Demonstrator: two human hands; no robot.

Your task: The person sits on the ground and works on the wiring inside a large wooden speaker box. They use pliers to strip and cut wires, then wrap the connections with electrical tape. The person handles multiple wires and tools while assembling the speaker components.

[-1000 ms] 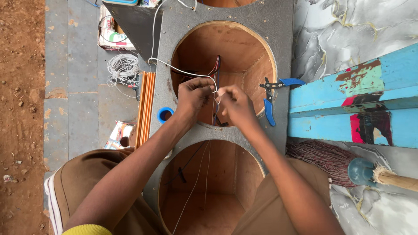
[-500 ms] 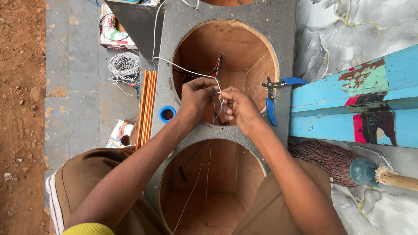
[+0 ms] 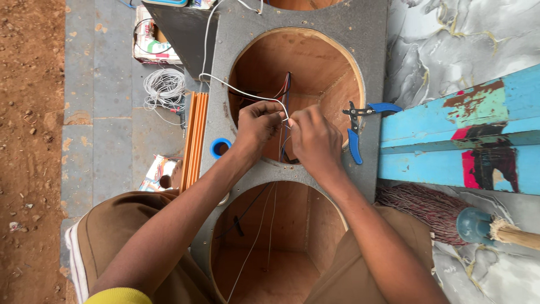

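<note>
Both of my hands have shifted slightly right, fingertips together over the upper of two round holes in the grey box. Left hand and right hand pinch one white wire between closed fingers. One pair of blue-handled pliers lies beside them, and one roll of blue tape.

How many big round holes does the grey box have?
3. One hole gapes under the hands, one sits nearer the person's lap, and a third just peeks in at the top edge. More may be hidden beyond the picture.
</note>
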